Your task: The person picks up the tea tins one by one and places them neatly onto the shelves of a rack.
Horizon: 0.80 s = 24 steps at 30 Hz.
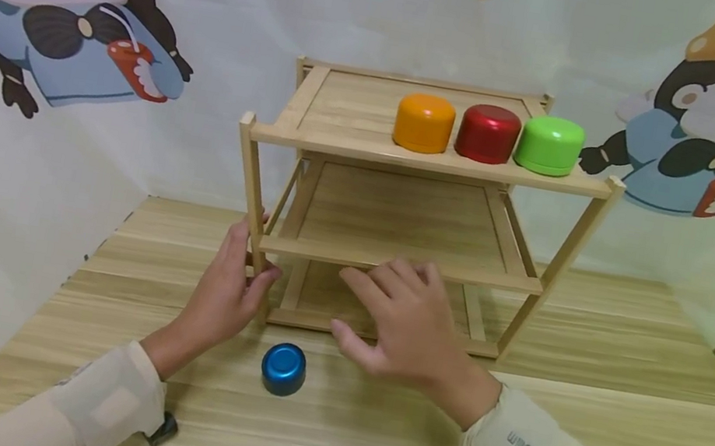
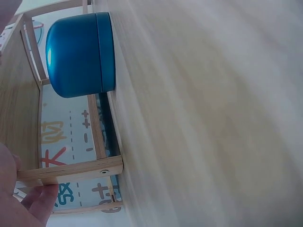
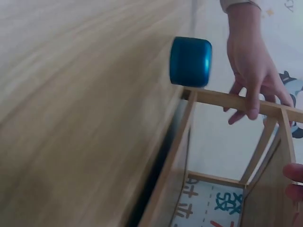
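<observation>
A three-tier wooden shelf rack stands upright on the table. My left hand holds its left front post, thumb on the near side and fingers behind. My right hand hovers in front of the lower tiers, fingers bent loosely and overlapping the middle tier's front rail; thumb and fingers are spread apart with nothing between them. Between my forearms, a small round blue canister sits on the table just before the rack. Both wrist views show it close by, the left one with a seam near its base.
Along the right part of the top tier stand an orange canister, a red canister and a green canister in a row near the front rail. A printed cloth with cartoon figures hangs behind and at the sides.
</observation>
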Available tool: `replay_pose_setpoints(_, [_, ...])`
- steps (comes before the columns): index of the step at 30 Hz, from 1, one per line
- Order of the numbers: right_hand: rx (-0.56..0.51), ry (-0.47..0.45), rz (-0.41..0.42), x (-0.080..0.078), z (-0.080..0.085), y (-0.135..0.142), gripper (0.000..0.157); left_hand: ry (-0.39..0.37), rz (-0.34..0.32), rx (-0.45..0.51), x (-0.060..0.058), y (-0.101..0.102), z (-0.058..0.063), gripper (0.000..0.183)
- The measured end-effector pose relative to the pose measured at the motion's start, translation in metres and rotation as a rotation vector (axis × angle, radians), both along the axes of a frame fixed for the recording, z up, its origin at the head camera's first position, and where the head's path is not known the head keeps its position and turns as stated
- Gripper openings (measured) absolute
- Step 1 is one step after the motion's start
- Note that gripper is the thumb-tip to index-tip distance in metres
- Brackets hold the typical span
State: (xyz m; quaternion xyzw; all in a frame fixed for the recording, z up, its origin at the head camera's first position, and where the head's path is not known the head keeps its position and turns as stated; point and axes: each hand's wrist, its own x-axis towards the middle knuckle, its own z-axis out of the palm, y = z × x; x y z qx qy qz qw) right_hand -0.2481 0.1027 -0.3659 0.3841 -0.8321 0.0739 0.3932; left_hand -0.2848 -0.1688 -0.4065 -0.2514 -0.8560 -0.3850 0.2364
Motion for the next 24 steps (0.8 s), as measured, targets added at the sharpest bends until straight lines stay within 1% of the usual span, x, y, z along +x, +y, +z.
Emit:
replay_pose_setpoints(8, [0.007,0.030,0.064,0.001,-0.022,-0.014,0.056,0.007,0.006,-0.002,0.000,0.000,0.001,0.079])
replay_pose_setpoints(11, [0.022,-0.002,0.070,0.003,-0.031,-0.020,0.054,0.003,0.009,-0.006,0.001,0.000,0.002,0.078])
replay_pose_setpoints(16, [0.057,-0.112,0.064,0.007,-0.045,-0.027,0.053,-0.005,0.010,-0.012,0.002,0.000,0.002,0.078])
replay_pose_setpoints(20, [0.071,-0.128,0.061,0.008,-0.052,-0.033,0.053,0.004,0.005,-0.013,0.001,0.000,0.002,0.078])
replay_pose_setpoints(24, [0.079,-0.144,0.063,0.008,-0.055,-0.038,0.055,0.015,-0.001,-0.012,0.001,0.000,0.002,0.075])
